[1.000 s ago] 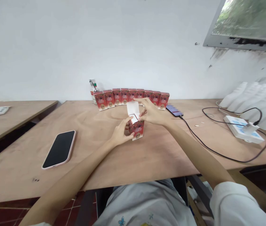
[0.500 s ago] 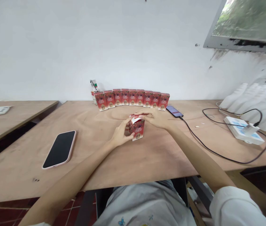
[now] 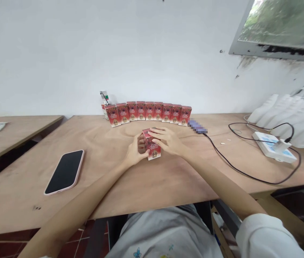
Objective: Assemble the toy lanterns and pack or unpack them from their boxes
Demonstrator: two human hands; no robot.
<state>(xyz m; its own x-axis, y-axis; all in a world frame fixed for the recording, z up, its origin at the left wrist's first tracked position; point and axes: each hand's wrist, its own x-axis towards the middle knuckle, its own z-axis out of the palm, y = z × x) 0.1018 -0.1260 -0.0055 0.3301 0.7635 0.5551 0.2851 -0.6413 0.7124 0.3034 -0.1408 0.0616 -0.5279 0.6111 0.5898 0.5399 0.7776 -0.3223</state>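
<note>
A small red carton (image 3: pixel 152 149) stands upright on the wooden table (image 3: pixel 168 179), its top flap folded down. My left hand (image 3: pixel 133 151) wraps its fingers round the carton's left side. My right hand (image 3: pixel 168 140) lies over the carton's top and right side, fingers pressed on it. Behind them, a curved row of several matching red cartons (image 3: pixel 148 111) stands near the wall, with a small bottle (image 3: pixel 104 102) at its left end.
A black phone in a pink case (image 3: pixel 64 172) lies left of my hands. A second phone (image 3: pixel 197 126) lies right of the row, its black cable (image 3: pixel 248 174) running to a white power strip (image 3: pixel 274 150). White bottles (image 3: pixel 289 114) lie at the far right. Another table (image 3: pixel 14 130) adjoins on the left.
The carton's white top flap stood open a second ago; my right hand has folded it down and now rests over the shut top. My left hand stayed on the carton's side.
</note>
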